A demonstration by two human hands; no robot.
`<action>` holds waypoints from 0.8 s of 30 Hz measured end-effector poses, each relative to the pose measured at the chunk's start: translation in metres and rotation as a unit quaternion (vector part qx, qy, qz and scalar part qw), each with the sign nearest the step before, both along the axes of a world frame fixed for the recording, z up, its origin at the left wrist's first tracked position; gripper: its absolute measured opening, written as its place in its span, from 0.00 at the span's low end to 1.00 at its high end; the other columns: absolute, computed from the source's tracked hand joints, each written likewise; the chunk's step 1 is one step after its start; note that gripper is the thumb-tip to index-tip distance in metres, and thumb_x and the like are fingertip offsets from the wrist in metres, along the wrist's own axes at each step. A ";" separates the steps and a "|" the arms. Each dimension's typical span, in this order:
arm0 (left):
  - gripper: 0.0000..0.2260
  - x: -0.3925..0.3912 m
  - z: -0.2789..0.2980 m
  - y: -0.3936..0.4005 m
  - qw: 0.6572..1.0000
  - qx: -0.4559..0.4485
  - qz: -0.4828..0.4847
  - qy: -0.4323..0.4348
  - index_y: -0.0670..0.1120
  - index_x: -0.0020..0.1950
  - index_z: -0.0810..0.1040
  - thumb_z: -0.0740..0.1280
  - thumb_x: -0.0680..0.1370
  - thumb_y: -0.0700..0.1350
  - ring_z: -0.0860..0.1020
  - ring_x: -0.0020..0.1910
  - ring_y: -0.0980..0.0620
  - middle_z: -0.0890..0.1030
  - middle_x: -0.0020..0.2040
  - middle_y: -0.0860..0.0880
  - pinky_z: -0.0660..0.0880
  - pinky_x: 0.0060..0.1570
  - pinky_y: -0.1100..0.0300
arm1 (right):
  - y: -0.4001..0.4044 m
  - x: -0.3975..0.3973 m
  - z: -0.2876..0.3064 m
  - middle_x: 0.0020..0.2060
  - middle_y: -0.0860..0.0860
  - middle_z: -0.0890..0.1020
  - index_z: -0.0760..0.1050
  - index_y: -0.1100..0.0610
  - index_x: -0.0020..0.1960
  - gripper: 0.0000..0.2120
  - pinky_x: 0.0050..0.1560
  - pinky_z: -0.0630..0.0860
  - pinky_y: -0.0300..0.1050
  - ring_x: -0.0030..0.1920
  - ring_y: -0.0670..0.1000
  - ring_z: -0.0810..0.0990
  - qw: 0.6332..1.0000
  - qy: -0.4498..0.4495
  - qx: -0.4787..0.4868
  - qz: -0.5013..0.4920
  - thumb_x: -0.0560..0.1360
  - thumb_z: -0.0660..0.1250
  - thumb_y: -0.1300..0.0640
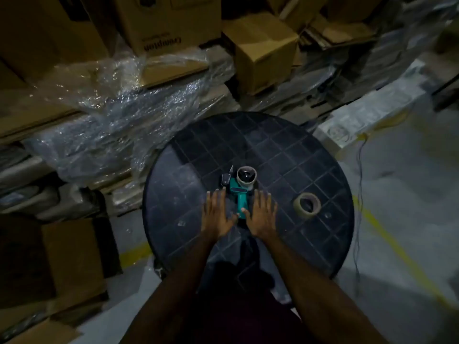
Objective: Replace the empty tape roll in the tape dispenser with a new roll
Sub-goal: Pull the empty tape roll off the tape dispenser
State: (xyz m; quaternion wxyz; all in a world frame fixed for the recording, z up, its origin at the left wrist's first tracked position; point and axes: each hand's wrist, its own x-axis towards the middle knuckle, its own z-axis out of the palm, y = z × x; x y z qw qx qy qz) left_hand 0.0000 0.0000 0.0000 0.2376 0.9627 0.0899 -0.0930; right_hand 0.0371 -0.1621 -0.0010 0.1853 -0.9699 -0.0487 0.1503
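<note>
Now the teal tape dispenser (239, 194) lies between flat, empty left hand (216, 214) and right hand (262, 214); new tape roll (307, 205) at three o'clock.

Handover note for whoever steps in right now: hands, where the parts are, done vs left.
Left hand: open, flat on the round table, left of the dispenser handle, holding nothing.
Right hand: open, flat, right of the handle, holding nothing.
Tape dispenser: teal, lying between the hands, handle toward the person, empty core still mounted at the far end.
New tape roll: lying flat on the table to the right, apart from both hands.
Done: nothing visible yet.
Left: pull the empty core, fit the new roll, thread the tape.
</note>
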 end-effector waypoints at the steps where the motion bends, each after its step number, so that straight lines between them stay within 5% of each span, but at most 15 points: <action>1: 0.43 -0.001 -0.003 0.000 1.000 -0.020 0.005 0.018 0.48 0.81 0.47 0.62 0.75 0.65 0.49 0.80 0.38 0.53 0.81 0.43 0.53 0.76 0.40 | 0.003 -0.001 -0.011 0.78 0.58 0.57 0.49 0.58 0.79 0.36 0.75 0.49 0.66 0.78 0.63 0.51 0.999 0.038 0.010 -0.015 0.80 0.52 0.39; 4: 0.39 -0.007 -0.006 0.000 0.989 -0.104 0.047 0.090 0.44 0.80 0.54 0.67 0.77 0.58 0.59 0.77 0.38 0.59 0.79 0.40 0.61 0.74 0.48 | 0.004 -0.006 -0.033 0.68 0.57 0.74 0.62 0.55 0.75 0.34 0.68 0.68 0.58 0.68 0.61 0.72 0.989 0.121 0.069 -0.054 0.78 0.53 0.34; 6: 0.35 -0.008 -0.007 -0.001 0.972 -0.180 0.083 0.124 0.42 0.80 0.56 0.68 0.79 0.51 0.64 0.75 0.41 0.60 0.79 0.40 0.62 0.67 0.66 | 0.009 -0.010 -0.030 0.65 0.58 0.77 0.66 0.56 0.73 0.28 0.65 0.71 0.52 0.65 0.60 0.76 0.972 0.164 0.145 -0.089 0.80 0.58 0.40; 8: 0.32 -0.004 -0.010 0.001 0.965 -0.204 0.085 0.143 0.40 0.79 0.57 0.67 0.80 0.47 0.67 0.74 0.44 0.61 0.78 0.40 0.61 0.59 0.73 | 0.015 -0.010 -0.023 0.66 0.60 0.76 0.68 0.60 0.72 0.23 0.64 0.71 0.49 0.65 0.60 0.75 0.960 0.171 0.193 -0.106 0.82 0.59 0.48; 14: 0.31 0.021 -0.024 0.003 0.966 -0.162 0.069 0.191 0.37 0.77 0.59 0.67 0.78 0.45 0.68 0.73 0.40 0.65 0.75 0.36 0.65 0.69 0.54 | 0.032 -0.019 -0.060 0.63 0.56 0.79 0.71 0.53 0.69 0.21 0.65 0.73 0.56 0.62 0.58 0.78 0.927 0.223 0.247 -0.173 0.80 0.57 0.46; 19: 0.43 0.032 -0.038 0.005 0.975 -0.066 -0.016 0.210 0.41 0.79 0.53 0.72 0.71 0.53 0.74 0.64 0.35 0.68 0.69 0.37 0.75 0.61 0.43 | 0.049 -0.024 -0.061 0.65 0.57 0.77 0.73 0.59 0.69 0.17 0.60 0.75 0.41 0.62 0.54 0.77 0.857 0.303 0.355 -0.218 0.82 0.54 0.61; 24: 0.42 0.021 -0.056 0.008 0.986 -0.001 -0.061 0.158 0.41 0.79 0.54 0.73 0.71 0.50 0.71 0.67 0.37 0.68 0.70 0.38 0.71 0.65 0.43 | 0.039 -0.040 -0.108 0.66 0.55 0.78 0.73 0.57 0.70 0.25 0.71 0.69 0.52 0.66 0.54 0.76 0.839 0.327 0.358 -0.246 0.78 0.59 0.44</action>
